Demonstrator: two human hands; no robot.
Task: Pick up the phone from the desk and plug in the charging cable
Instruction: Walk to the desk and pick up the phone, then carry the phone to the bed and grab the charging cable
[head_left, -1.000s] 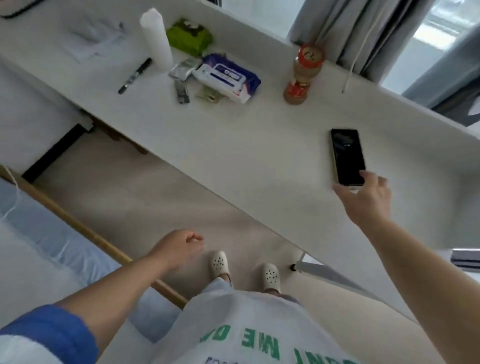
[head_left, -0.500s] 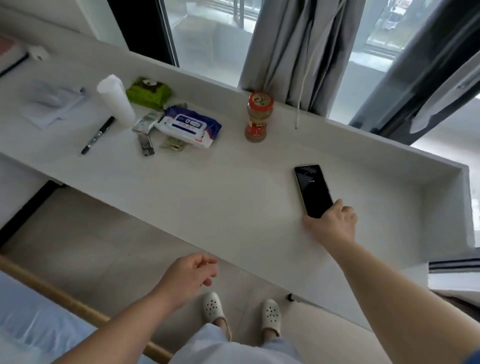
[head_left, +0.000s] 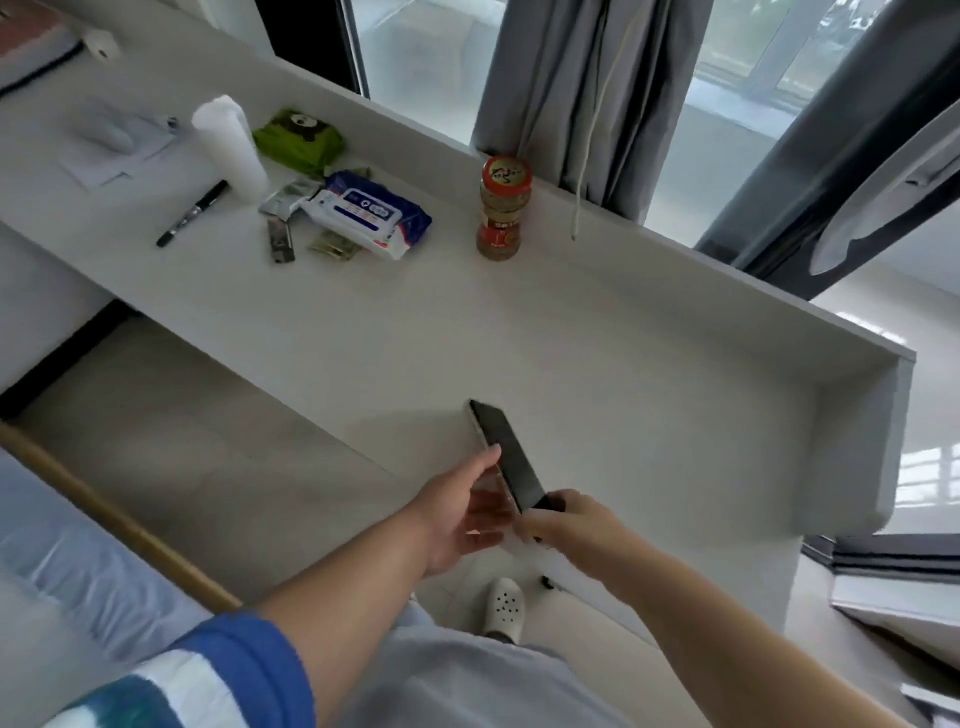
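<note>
The black phone (head_left: 506, 454) is lifted off the white desk (head_left: 649, 395) and tilted on edge over the desk's front edge. My right hand (head_left: 563, 519) grips its lower end. My left hand (head_left: 467, 512) touches its left side with fingers spread under it. A white charging cable (head_left: 584, 171) hangs down in front of the grey curtain at the back of the desk, and its free end dangles just above the desktop right of a jar.
A red-lidded jar (head_left: 503, 208) stands near the back wall of the desk. Left of it lie a wipes pack (head_left: 371, 213), a green pouch (head_left: 298, 139), a white roll (head_left: 231, 145) and a black marker (head_left: 193, 213). A bed (head_left: 78, 566) is at my left.
My right hand has lifted the phone from the desktop and drawn it toward me. My left hand has come up from my side to meet the phone.
</note>
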